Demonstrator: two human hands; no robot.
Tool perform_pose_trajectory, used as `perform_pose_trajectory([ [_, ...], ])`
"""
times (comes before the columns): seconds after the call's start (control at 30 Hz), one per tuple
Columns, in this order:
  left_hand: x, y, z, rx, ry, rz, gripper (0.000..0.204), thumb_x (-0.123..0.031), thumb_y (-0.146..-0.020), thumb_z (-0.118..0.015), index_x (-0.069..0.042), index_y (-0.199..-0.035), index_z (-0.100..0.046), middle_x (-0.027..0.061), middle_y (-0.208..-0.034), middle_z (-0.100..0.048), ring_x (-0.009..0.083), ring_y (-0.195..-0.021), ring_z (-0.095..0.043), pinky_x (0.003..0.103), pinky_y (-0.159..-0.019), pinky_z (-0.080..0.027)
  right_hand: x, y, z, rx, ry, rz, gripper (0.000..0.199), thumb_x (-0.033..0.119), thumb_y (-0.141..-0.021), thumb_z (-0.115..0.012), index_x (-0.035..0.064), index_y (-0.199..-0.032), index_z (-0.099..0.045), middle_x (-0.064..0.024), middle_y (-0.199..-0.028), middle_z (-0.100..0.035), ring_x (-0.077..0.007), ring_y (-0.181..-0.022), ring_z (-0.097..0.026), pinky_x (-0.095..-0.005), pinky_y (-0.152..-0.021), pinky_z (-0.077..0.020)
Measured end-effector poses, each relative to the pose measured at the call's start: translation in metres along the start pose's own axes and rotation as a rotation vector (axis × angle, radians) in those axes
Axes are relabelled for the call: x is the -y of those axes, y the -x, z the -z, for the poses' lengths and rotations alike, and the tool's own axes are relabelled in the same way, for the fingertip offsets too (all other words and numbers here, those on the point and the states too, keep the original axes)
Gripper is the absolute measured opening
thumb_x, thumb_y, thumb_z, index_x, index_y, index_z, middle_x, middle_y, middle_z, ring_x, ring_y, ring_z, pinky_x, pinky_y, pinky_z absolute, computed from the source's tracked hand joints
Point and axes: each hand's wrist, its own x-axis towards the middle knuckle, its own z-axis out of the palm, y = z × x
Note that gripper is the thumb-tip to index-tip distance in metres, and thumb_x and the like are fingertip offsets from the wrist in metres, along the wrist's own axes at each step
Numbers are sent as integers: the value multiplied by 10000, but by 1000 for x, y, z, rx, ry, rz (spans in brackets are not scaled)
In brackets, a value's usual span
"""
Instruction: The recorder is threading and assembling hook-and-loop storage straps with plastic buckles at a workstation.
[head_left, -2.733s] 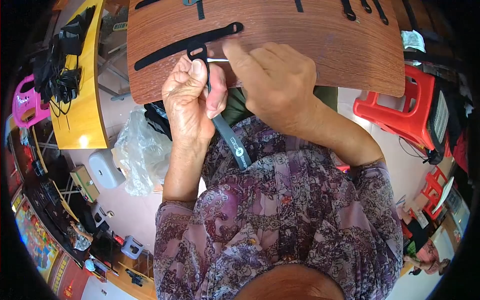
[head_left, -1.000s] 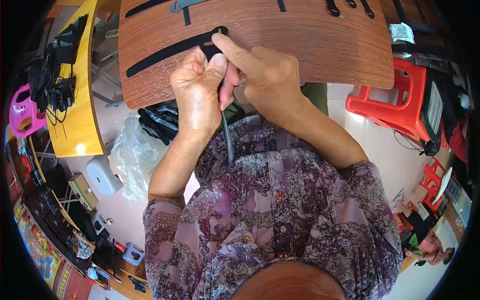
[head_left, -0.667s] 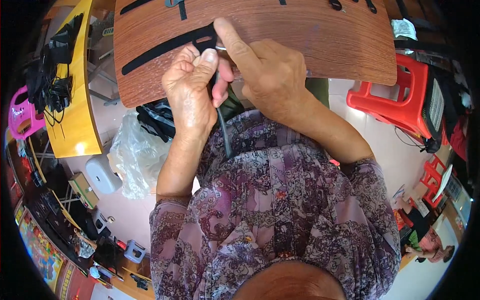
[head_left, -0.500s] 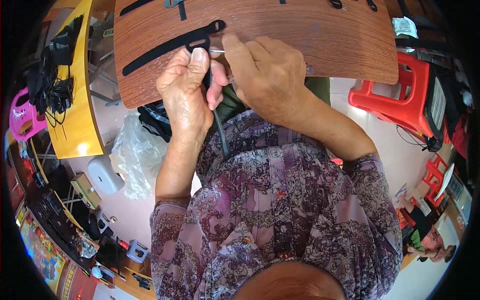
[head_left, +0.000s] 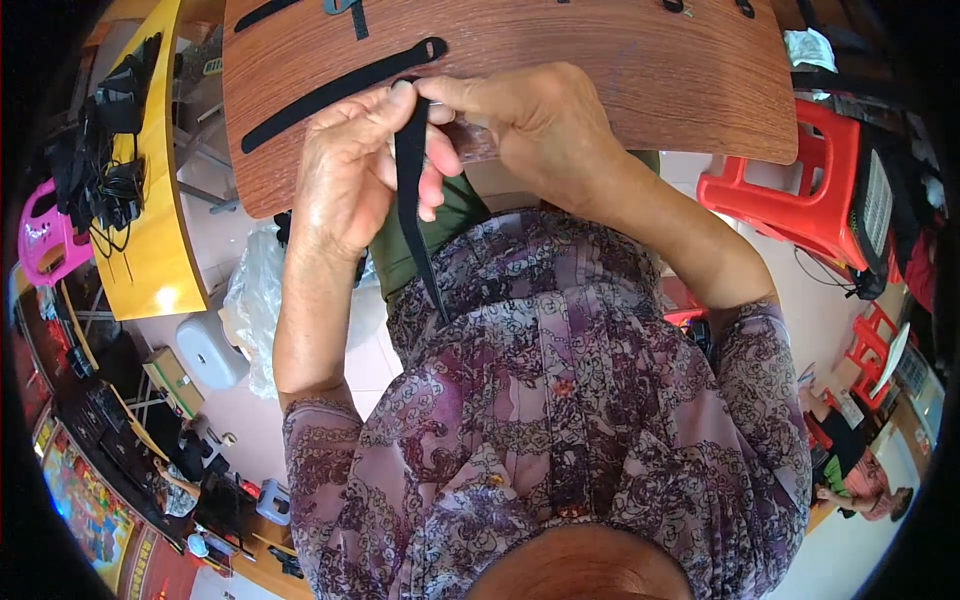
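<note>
Strap (head_left: pixel 411 175), black, hangs from the left hand (head_left: pixel 340 165) at the near edge of the table (head_left: pixel 660 110), its lower end by the patterned shirt (head_left: pixel 560 400). The left thumb and fingers are pinched closed on its upper end. The right hand (head_left: pixel 545 115) has its index fingertip there too, other fingers curled — whether they grip anything I cannot tell. Another strap (head_left: pixel 340 95) lies just beyond, flat on the wood.
</note>
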Motion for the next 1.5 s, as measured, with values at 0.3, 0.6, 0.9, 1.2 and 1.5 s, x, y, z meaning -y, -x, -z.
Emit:
perform_pose_trajectory([
  [0.3,17,9,-4,-463,-646,-816,229,-7,-839,-590,-1,-1068,-599,64,-910,-621,94,-778,-563,211,-668,-471,23,-23,26,75,-196,-214,300,46,-690,-530,149,-913,-701,-176,-716,-627,-353,-673,-614,-442,-630,-493],
  [0.6,1,9,5,-496,-470,-580,156,-118,-866,-588,13,-914,-657,78,-801,-631,94,-581,-536,186,-486,-401,-12,-58,2,119,245,349,223,77,-645,-555,107,-803,-710,-156,-651,-622,-302,-585,-606,-393,-538,-474],
  [0.9,-4,10,4,-419,-268,-662,148,-110,-853,-608,27,-908,-618,31,-716,-586,60,-527,-499,164,-426,-350,12,-67,28,374,19,121,251,86,-748,-540,92,-950,-689,-56,-532,-617,-105,-467,-571,-263,-421,-432],
  [1.2,0,6,5,-382,-206,-605,102,-63,-863,-577,33,-879,-607,35,-700,-573,61,-510,-480,168,-413,-342,13,-55,53,451,-173,413,242,130,-793,-517,16,-938,-674,-71,-588,-624,-109,-472,-550,-254,-438,-427],
  [1.5,12,1,-2,-458,-198,-700,158,-61,-866,-572,61,-965,-552,105,-759,-617,99,-522,-534,190,-412,-394,26,-70,26,377,-254,-290,252,120,-792,-438,37,-782,-676,-45,-505,-607,-119,-478,-583,-273,-461,-449],
])
